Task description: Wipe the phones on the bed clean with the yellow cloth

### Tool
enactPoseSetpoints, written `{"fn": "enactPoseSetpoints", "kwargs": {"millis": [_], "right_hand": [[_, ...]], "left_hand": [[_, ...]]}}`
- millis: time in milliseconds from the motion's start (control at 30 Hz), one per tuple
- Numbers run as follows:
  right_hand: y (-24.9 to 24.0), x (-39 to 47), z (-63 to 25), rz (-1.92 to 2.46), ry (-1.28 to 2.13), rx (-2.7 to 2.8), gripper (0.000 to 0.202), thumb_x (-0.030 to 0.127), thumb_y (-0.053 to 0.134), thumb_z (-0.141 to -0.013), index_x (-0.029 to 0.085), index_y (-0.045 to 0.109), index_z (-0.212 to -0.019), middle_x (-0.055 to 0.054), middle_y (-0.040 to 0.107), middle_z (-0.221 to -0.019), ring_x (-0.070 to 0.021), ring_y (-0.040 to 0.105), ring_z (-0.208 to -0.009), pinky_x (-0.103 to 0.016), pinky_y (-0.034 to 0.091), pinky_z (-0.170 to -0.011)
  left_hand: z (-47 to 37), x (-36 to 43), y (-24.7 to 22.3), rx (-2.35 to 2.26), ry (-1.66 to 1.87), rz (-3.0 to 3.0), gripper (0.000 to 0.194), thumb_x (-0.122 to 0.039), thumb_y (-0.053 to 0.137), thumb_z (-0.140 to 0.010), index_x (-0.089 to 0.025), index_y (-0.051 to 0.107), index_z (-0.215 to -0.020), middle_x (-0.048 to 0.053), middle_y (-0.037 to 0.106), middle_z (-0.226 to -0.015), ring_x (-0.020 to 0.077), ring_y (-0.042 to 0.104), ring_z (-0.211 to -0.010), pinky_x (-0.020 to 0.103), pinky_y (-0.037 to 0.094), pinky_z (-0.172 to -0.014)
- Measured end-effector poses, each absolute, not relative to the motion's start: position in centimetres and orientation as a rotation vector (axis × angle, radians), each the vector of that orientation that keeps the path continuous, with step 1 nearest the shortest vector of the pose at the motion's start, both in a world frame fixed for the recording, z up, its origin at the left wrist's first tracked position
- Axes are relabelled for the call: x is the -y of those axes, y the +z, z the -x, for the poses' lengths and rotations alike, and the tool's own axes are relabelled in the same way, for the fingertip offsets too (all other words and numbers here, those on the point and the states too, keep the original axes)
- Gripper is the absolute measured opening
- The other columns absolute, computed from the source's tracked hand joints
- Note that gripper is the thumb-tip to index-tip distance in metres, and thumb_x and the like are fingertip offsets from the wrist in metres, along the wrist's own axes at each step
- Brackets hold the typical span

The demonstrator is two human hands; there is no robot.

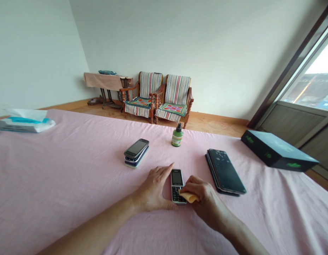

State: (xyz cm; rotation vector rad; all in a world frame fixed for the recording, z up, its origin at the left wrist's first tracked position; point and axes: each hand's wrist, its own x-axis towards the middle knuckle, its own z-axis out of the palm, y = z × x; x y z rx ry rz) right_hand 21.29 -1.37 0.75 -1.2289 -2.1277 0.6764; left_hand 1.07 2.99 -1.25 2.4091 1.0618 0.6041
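Observation:
A small keypad mobile phone [177,179] lies face up on the pink cloth, its screen end pointing away from me. My left hand [154,189] grips it along its left side, fingers at the top edge and thumb at the bottom. Pinched in my right hand [205,198] is a folded yellow cloth [190,196], pressed against the keys at the phone's right side. Part of the keypad is hidden by the cloth and fingers. Beyond my left hand sits a stack of phones [136,148]; right of my right hand is a stack of larger dark smartphones [225,170].
A green spray bottle [177,136] stands behind the phone. Toward the right edge lies a black box [278,148]. A tissue pack [26,124] is at the far left of the pink tablecloth [73,170]. Two wooden armchairs [171,90] stand by the wall.

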Motion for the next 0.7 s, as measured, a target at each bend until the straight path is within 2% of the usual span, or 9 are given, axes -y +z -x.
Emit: {"fn": "enactPoseSetpoints", "kwargs": {"millis": [133, 233, 367, 700], "right_hand": [[0.19, 1.08, -21.19, 1.271, 0.609, 2.063, 0.039, -0.01, 0.05, -0.068, 0.018, 0.071, -0.083, -0.003, 0.057, -0.081, -0.0138, 0.055, -0.074, -0.023, 0.037, -0.064], [0.03, 0.93, -21.16, 1.306, 0.603, 2.066, 0.035, -0.01, 0.05, -0.066, 0.017, 0.07, -0.078, -0.003, 0.057, -0.08, -0.0139, 0.055, -0.074, -0.023, 0.037, -0.064], [0.29, 0.95, -21.37, 1.292, 0.624, 2.096, 0.033, -0.009, 0.051, -0.069, 0.017, 0.07, -0.075, -0.001, 0.057, -0.075, -0.0121, 0.054, -0.068, -0.023, 0.036, -0.061], [0.21, 0.76, -21.83, 1.23, 0.61, 2.165, 0.035, -0.008, 0.051, -0.075, 0.02, 0.072, -0.081, -0.001, 0.057, -0.079, -0.0118, 0.055, -0.071, -0.022, 0.037, -0.064]], "left_hand": [[-1.04, -2.95, -1.16, -1.061, 0.593, -2.409, 0.118, -0.054, 0.082, -0.057, -0.022, 0.017, -0.149, 0.015, 0.039, -0.145, 0.0361, 0.036, -0.131, 0.053, 0.027, -0.107], [-0.99, -2.92, -1.11, -1.054, 0.607, -2.408, 0.117, -0.056, 0.082, -0.057, -0.023, 0.016, -0.149, 0.015, 0.038, -0.146, 0.0366, 0.036, -0.131, 0.053, 0.028, -0.107], [-0.96, -2.96, -1.02, -1.055, 0.603, -2.414, 0.116, -0.056, 0.081, -0.058, -0.023, 0.017, -0.149, 0.014, 0.038, -0.146, 0.0362, 0.036, -0.131, 0.052, 0.028, -0.107], [-0.98, -3.02, -1.09, -1.053, 0.589, -2.428, 0.118, -0.059, 0.081, -0.057, -0.022, 0.016, -0.149, 0.015, 0.038, -0.146, 0.0354, 0.035, -0.132, 0.052, 0.028, -0.108]]}}
